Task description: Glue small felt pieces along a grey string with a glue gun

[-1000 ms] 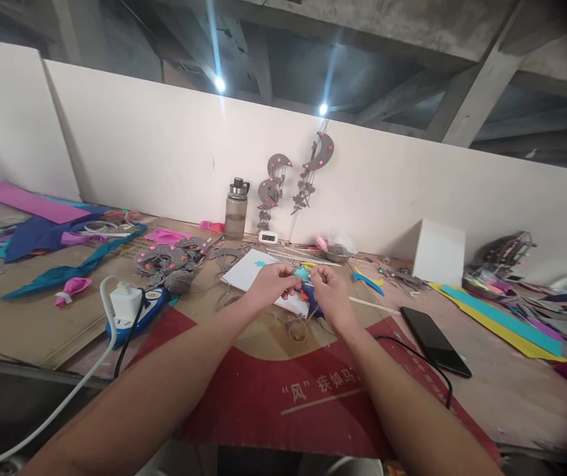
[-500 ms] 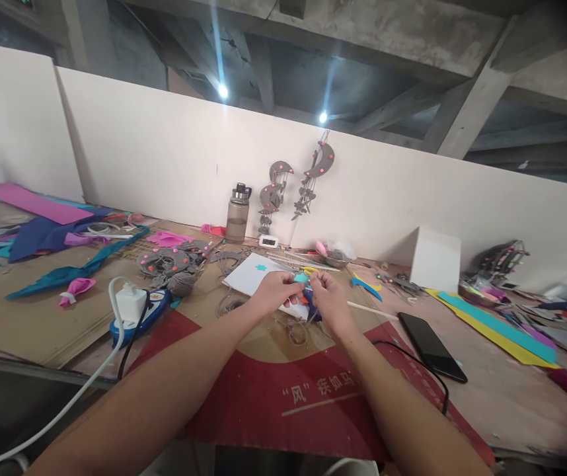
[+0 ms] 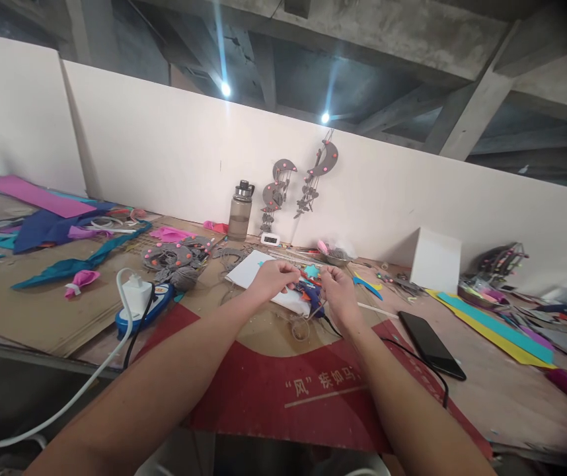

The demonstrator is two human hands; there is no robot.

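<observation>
A small teal felt shape (image 3: 312, 271) shows between my two hands. My right hand (image 3: 339, 291) has its fingers pinched at the right edge of the shape. To the left, my left hand (image 3: 274, 279) is closed, thumb and fingertips together; whatever it pinches is too small to make out. Below the fingers lies a blue glue gun (image 3: 316, 301) with a black cord. White paper (image 3: 248, 268) lies partly under my left hand, with a bit of teal on it. Loops of thin grey cord (image 3: 301, 328) are in front of the gun.
A bottle (image 3: 240, 215) stands by the white board. A black phone (image 3: 431, 345) lies at right, a power strip (image 3: 147, 311) at left. Grey moon ornaments (image 3: 323, 158) hang on the board. Felt strips (image 3: 496, 324) and scraps lie at both sides.
My hands have moved apart, and the teal shape shows more fully between them. The blue glue gun below is less covered. The view has shifted slightly.
</observation>
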